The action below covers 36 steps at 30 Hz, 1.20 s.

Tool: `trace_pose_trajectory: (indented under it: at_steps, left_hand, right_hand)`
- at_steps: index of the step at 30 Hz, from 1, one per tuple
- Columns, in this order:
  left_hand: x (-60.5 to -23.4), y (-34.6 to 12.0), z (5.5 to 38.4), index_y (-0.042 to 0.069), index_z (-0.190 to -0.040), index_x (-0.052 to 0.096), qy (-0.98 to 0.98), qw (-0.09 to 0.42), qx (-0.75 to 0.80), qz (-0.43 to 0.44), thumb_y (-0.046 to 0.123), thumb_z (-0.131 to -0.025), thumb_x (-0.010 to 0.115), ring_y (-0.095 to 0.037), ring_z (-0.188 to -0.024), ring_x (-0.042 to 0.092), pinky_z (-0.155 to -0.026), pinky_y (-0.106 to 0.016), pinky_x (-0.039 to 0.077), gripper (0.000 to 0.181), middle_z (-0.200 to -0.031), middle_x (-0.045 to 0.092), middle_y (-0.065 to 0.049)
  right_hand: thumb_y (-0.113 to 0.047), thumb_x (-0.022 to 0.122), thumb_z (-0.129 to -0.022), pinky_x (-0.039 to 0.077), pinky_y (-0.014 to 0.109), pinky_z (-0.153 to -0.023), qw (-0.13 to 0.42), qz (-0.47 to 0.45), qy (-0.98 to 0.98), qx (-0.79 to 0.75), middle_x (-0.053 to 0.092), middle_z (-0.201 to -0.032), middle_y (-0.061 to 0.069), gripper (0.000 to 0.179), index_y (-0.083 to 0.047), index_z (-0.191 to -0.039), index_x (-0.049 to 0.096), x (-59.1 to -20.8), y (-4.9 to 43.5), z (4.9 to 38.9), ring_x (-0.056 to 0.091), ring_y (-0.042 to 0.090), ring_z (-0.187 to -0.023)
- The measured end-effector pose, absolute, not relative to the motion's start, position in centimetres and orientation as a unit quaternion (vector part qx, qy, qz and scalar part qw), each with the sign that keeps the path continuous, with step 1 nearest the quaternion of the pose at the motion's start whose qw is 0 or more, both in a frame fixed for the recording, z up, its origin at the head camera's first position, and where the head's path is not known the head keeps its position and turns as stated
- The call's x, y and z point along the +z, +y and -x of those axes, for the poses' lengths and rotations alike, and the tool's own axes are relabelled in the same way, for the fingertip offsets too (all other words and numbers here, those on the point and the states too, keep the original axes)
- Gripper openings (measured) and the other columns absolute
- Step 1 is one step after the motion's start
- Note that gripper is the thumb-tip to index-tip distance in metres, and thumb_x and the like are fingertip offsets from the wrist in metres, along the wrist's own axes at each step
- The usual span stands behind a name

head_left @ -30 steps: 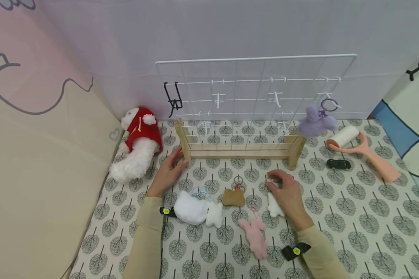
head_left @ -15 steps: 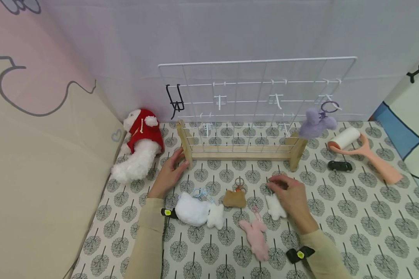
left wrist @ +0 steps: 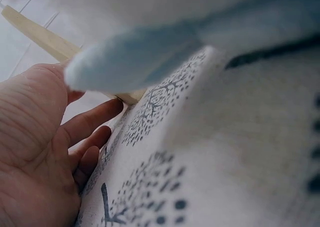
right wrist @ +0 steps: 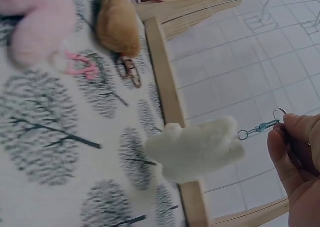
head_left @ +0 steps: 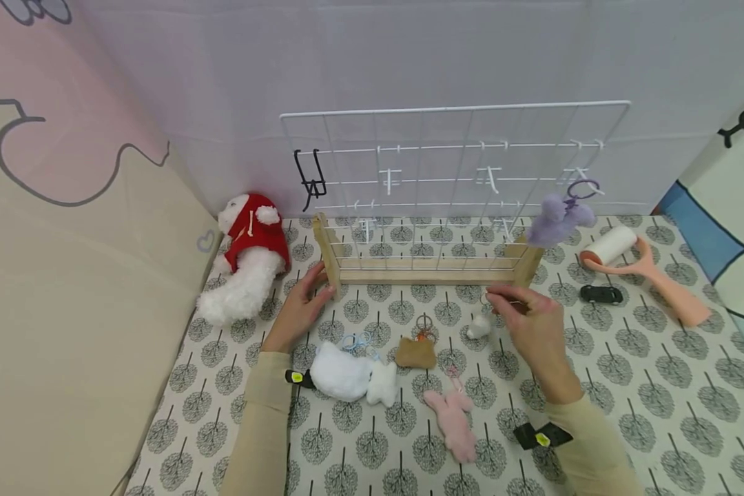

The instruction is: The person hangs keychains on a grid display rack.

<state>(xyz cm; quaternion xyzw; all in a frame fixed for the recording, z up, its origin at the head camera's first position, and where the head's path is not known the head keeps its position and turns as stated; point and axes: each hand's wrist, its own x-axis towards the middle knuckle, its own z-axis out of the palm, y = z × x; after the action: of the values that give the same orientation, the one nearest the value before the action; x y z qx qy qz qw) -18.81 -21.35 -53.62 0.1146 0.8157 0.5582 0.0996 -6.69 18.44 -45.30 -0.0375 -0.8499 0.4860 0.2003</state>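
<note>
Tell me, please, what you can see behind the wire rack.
Behind the wire rack, the pale curtain shows through the upper wires and the tree-print cloth through the lower ones. Whatever lies directly behind its wooden base bar is covered.

Left sleeve (head_left: 257,427) and right sleeve (head_left: 595,448): both long, plain beige, light creases on the left. Left strap (head_left: 308,380): black, partly hidden, carries left tag (head_left: 296,377), bright yellow. Right strap (head_left: 559,434): also black, more of it showing, with right tag (head_left: 542,439), same yellow; any print too small to read. Left hand (head_left: 296,313) and right hand (head_left: 536,337): bare.
</note>
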Motion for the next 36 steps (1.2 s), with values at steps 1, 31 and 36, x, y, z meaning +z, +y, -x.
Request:
trace_pose_trajectory:
  at_steps: [1, 31, 36]
  left_hand:
    - [-53.6, -21.4, 18.8, 0.027, -0.167, 0.032, 0.816, 0.101, 0.557, -0.113, 0.040, -0.107, 0.063, -0.032, -0.150, 0.043, -0.127, -0.055, 0.026, 0.069, -0.158, 0.054, -0.013]
    - [-53.7, -21.3, 19.1, 0.024, -0.168, 0.031, 0.811, 0.100, 0.566, -0.111, 0.029, -0.108, 0.063, -0.035, -0.153, 0.039, -0.128, -0.055, 0.022, 0.068, -0.159, 0.051, -0.017]
    - [-53.7, -21.3, 19.0, 0.028, -0.167, 0.034, 0.810, 0.098, 0.568, -0.111, 0.033, -0.107, 0.064, -0.033, -0.151, 0.042, -0.127, -0.055, 0.026, 0.067, -0.157, 0.054, -0.014]
  right_hand:
    - [0.002, 0.081, -0.090, 0.052, 0.010, -0.056, 0.212, 0.034, -0.843, 0.494, 0.078, -0.093, 0.023, 0.012, 0.002, -0.102, 0.081, -44.9, 18.4, 6.8, 0.067, -0.010, -0.069]
    - [0.000, 0.075, -0.097, 0.059, 0.017, -0.063, 0.347, 0.067, -0.755, 0.552, 0.077, -0.095, -0.011, 0.014, 0.004, -0.110, 0.079, -40.4, 18.5, 10.5, 0.071, 0.006, -0.075]
    - [0.001, 0.075, -0.096, 0.058, 0.015, -0.073, 0.347, 0.068, -0.758, 0.547, 0.078, -0.098, -0.003, 0.017, 0.004, -0.113, 0.077, -41.1, 18.2, 10.7, 0.071, 0.007, -0.081]
